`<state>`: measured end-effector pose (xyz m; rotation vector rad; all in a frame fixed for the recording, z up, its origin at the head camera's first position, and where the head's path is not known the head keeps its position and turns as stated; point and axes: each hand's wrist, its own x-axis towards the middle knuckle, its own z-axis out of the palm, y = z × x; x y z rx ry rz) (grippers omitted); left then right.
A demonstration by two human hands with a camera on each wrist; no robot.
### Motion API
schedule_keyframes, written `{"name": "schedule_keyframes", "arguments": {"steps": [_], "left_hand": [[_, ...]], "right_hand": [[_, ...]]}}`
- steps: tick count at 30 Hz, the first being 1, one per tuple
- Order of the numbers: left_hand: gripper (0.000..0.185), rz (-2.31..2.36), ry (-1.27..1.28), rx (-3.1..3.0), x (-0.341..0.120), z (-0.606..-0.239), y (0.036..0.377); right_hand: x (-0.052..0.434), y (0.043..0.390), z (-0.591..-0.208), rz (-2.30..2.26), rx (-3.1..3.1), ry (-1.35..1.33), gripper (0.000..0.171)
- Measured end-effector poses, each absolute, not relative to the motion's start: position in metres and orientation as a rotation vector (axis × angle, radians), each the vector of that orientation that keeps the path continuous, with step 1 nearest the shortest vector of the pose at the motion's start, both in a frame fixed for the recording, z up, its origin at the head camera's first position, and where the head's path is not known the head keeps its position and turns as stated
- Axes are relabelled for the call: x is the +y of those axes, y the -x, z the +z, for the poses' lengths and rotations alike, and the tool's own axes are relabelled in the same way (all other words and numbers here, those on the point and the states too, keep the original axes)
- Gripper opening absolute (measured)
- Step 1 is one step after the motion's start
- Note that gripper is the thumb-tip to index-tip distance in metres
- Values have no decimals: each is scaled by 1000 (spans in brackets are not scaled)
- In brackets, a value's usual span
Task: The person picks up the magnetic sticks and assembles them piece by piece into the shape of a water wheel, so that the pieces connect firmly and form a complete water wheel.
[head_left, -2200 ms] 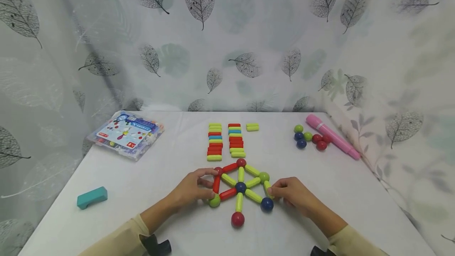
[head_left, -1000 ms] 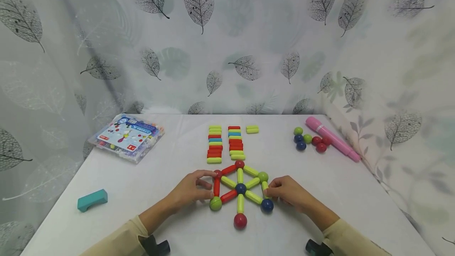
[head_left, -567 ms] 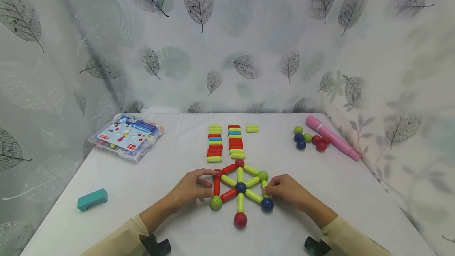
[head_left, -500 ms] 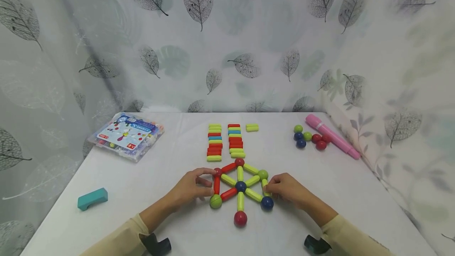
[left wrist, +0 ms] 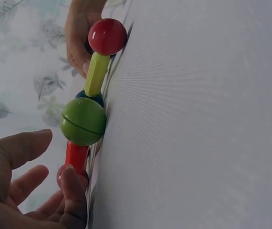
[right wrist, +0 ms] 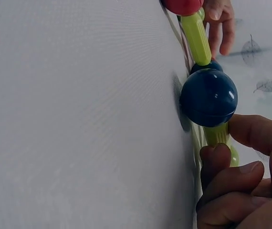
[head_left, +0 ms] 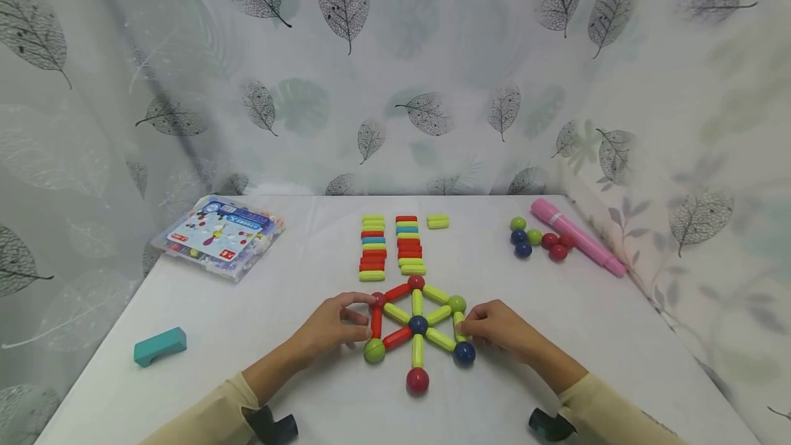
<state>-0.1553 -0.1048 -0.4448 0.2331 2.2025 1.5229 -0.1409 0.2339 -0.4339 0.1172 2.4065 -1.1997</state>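
Backdrop: leaf-printed curtain (head_left: 395,74) behind a white surface (head_left: 247,335).
Landmark: flat figure of magnetic rods and balls (head_left: 418,325), near the front edge of the surface.
Left hand (head_left: 330,328): at the figure's left side; fingers curled about the red rod (head_left: 376,321), between a red ball above and the green ball (head_left: 373,350) below.
Right hand (head_left: 497,327): at the figure's right side; fingers pinched the green rod (head_left: 459,325) just above the blue ball (head_left: 464,353).
Step, judged: squaring up the outer frame; the next move called for a light, even nudge so no joint slipped.
Beyond the figure: spare rods (head_left: 392,246).
Right of it: loose balls (head_left: 536,239), pink pen (head_left: 577,237).
Left of it: parts box (head_left: 218,233), teal block (head_left: 160,345).
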Motion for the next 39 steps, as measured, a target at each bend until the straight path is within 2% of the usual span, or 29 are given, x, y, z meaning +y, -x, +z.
{"name": "schedule_keyframes", "arguments": {"steps": [10, 16, 22, 27, 39], "left_hand": [[58, 1528, -247, 2191, -106, -443, 157], [58, 1535, -249, 2203, -107, -443, 159], [57, 1448, -302, 2331, -105, -444, 162], [63, 1432, -425, 2357, -104, -444, 166], [67, 1415, -549, 2302, -106, -445, 161]], "right_hand": [[242, 139, -439, -1318, 2347, -127, 27], [253, 133, -439, -1485, 2289, -120, 41], [257, 123, -435, -1391, 2362, 139, 57], [250, 117, -434, -1165, 2509, 365, 64], [258, 126, -437, -1087, 2589, 411, 65]]}}
